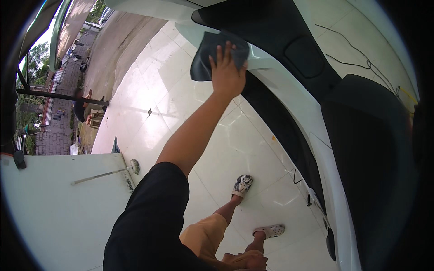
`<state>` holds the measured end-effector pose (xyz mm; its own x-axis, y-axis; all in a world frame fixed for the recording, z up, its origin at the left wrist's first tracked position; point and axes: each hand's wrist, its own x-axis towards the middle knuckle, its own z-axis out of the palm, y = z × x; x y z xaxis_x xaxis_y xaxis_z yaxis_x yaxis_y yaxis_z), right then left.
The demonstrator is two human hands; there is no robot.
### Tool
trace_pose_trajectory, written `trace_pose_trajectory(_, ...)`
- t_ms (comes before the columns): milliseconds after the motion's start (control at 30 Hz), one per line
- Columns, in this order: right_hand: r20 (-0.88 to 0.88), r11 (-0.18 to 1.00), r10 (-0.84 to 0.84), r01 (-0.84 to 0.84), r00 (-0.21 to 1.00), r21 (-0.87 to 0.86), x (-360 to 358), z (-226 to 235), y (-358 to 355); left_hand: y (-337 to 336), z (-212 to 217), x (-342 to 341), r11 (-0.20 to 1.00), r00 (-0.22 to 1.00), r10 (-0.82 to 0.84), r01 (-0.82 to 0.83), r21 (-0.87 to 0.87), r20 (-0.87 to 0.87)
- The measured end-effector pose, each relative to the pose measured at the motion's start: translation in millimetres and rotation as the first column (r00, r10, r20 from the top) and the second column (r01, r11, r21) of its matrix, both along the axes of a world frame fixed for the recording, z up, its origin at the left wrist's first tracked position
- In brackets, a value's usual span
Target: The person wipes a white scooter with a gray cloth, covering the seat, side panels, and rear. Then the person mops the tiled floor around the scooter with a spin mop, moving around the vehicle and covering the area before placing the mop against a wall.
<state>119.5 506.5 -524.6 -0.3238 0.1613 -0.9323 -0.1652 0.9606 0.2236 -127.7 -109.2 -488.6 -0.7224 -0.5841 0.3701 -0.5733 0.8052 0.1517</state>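
Observation:
My left hand (227,75) reaches up and forward with its fingers spread over a dark grey cloth (204,56). The palm is down and the hand holds the cloth at the white side panel (264,62) of a scooter. The cloth's left edge hangs out past the panel. My right hand (256,262) shows only in part at the lower edge, low beside my legs; its fingers cannot be made out. The scooter's black seat (368,149) fills the right side, and a black panel (304,54) runs up toward its front.
Glossy white floor tiles (212,135) lie under me and the scooter. A long-handled round brush (134,166) leans by a white wall (58,203) at left. A dark cable (370,64) lies on the floor beyond the scooter. Outside, another person (80,106) is near the road.

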Motion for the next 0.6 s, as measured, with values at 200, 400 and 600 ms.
trace_pose_trajectory(200, -0.010, 1.000, 0.003, -0.003, 1.000, 0.008, 1.0, 0.1, 6.2, -119.9, 36.0, 19.6, 0.915, 0.928, 0.260, -0.149, 0.374, -0.266)
trace_pose_trajectory(400, -0.012, 1.000, -0.003, 0.003, 1.000, 0.012, 3.4, -0.9, 5.1, -149.0, 36.3, 19.3, 0.847, 0.855, 0.322, -0.068, 0.527, -0.407)
trace_pose_trajectory(600, -0.024, 1.000, -0.017, 0.017, 1.000, -0.007, 5.0, -2.9, 4.6, -93.2, 50.9, 11.7, 0.615, 0.650, 0.442, 0.283, 0.736, -0.619)
